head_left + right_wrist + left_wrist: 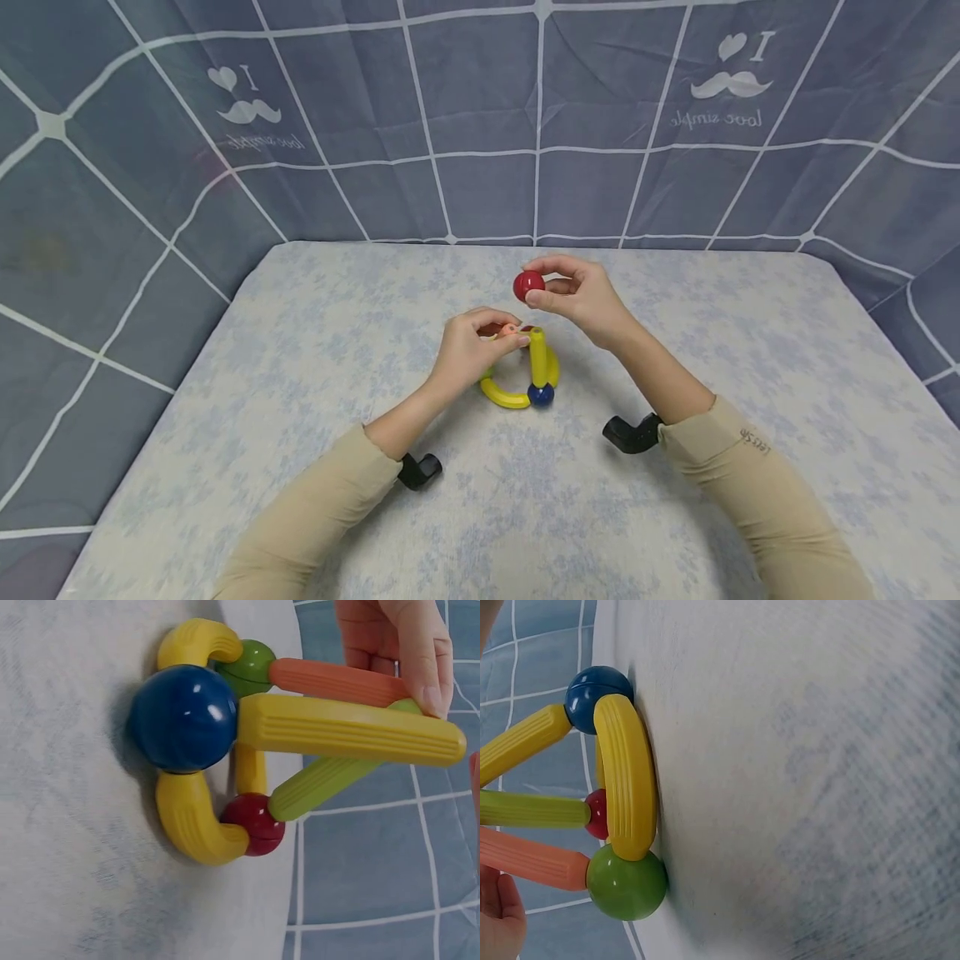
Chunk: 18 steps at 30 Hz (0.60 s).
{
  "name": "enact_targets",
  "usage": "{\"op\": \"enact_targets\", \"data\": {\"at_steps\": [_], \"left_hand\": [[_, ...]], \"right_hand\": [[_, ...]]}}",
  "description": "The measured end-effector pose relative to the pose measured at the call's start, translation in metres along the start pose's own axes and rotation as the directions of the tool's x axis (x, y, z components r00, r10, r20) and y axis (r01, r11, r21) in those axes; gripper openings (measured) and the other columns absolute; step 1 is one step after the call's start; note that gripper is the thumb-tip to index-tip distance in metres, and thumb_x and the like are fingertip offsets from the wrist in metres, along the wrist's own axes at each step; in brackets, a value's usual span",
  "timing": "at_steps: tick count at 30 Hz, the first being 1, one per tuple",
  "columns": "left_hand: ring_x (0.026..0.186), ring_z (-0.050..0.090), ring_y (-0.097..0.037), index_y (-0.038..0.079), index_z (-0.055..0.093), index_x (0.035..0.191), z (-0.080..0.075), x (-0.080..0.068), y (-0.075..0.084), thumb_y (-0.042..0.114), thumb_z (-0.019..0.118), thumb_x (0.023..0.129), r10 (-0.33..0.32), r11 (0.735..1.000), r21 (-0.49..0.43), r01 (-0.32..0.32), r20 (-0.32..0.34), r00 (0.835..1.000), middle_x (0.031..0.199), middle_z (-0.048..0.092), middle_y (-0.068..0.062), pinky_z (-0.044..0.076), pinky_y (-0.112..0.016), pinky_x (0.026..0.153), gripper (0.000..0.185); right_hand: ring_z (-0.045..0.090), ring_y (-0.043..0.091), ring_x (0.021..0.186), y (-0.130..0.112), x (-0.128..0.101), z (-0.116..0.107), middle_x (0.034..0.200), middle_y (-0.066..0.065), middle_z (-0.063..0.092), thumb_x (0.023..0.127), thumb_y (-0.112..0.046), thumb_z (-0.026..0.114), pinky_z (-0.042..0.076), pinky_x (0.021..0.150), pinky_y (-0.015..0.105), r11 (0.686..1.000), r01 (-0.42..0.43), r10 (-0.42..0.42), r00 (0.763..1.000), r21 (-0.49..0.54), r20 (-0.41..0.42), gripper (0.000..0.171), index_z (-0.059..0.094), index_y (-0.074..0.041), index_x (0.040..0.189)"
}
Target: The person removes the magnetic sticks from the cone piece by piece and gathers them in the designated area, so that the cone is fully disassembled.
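Observation:
A ball-and-rod toy frame stands on the table. Its base is a ring of curved yellow rods [504, 396] joined by a blue ball [541, 395], a green ball [626, 881] and a red ball [255, 825]. A straight yellow rod [352, 727], a green rod [322, 787] and an orange rod [337, 681] rise from these balls, leaning inward. My left hand [474, 346] pinches the rods near their upper ends; its fingers partly hide them. Above and behind the frame, my right hand [588, 300] holds another red ball [528, 286] between thumb and fingers.
A pale blue-patterned cloth [525, 517] covers the table. Behind it hangs a grey-blue curtain [480, 108] with white lines, which also runs along the sides. Black wrist mounts [632, 435] sit under both forearms.

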<state>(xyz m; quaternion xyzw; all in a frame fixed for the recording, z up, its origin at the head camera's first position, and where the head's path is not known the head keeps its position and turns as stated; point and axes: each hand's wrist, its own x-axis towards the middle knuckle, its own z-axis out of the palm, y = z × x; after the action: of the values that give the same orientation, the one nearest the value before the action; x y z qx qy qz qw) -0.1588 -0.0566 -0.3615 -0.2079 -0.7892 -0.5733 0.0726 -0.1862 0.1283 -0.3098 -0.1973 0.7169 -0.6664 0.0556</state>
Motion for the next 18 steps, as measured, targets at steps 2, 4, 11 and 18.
{"op": "enact_targets", "data": {"at_steps": [2,4,11,18], "left_hand": [[0.087,0.061,-0.023,-0.001,0.071,0.095,-0.002,-0.001,0.0,0.013,0.076,0.077,-0.011,1.0,-0.005,0.011,0.002,1.0,0.093,0.067,-0.012,0.049,-0.037,0.083,0.023],[0.089,0.061,-0.023,0.0,0.072,0.096,-0.002,-0.001,0.001,0.014,0.076,0.078,-0.021,1.0,-0.007,0.021,0.01,1.0,0.094,0.067,-0.012,0.049,-0.036,0.083,0.023],[0.087,0.06,-0.015,0.002,0.072,0.096,-0.003,-0.001,0.001,0.013,0.076,0.078,-0.023,1.0,0.014,0.023,0.005,1.0,0.092,0.068,-0.007,0.048,-0.033,0.085,0.022],[0.087,0.059,-0.015,0.004,0.072,0.098,-0.002,0.0,0.0,0.016,0.076,0.079,-0.025,0.999,0.033,0.025,0.006,1.0,0.095,0.068,-0.01,0.046,-0.042,0.085,0.023]], "right_hand": [[0.065,0.014,0.083,0.003,0.001,0.0,0.109,0.008,0.061,0.083,0.001,0.066,0.051,0.08,0.029,1.0,-0.017,0.017,1.0,-0.013,-0.004,0.035,0.055,0.008,0.116],[0.065,0.014,0.083,0.005,0.0,-0.001,0.111,0.01,0.06,0.084,0.001,0.066,0.051,0.079,0.028,0.999,-0.029,0.028,1.0,-0.024,-0.01,0.036,0.055,0.007,0.117],[0.064,0.015,0.085,0.01,0.001,-0.013,0.105,0.008,0.063,0.084,-0.006,0.069,0.051,0.08,0.027,0.997,-0.038,0.037,0.999,-0.065,-0.03,0.038,0.057,0.003,0.119],[0.063,0.013,0.083,0.013,-0.001,-0.031,0.098,0.0,0.065,0.083,-0.009,0.07,0.05,0.079,0.023,0.991,-0.077,0.069,0.995,-0.108,-0.078,0.04,0.057,0.002,0.119]]}}
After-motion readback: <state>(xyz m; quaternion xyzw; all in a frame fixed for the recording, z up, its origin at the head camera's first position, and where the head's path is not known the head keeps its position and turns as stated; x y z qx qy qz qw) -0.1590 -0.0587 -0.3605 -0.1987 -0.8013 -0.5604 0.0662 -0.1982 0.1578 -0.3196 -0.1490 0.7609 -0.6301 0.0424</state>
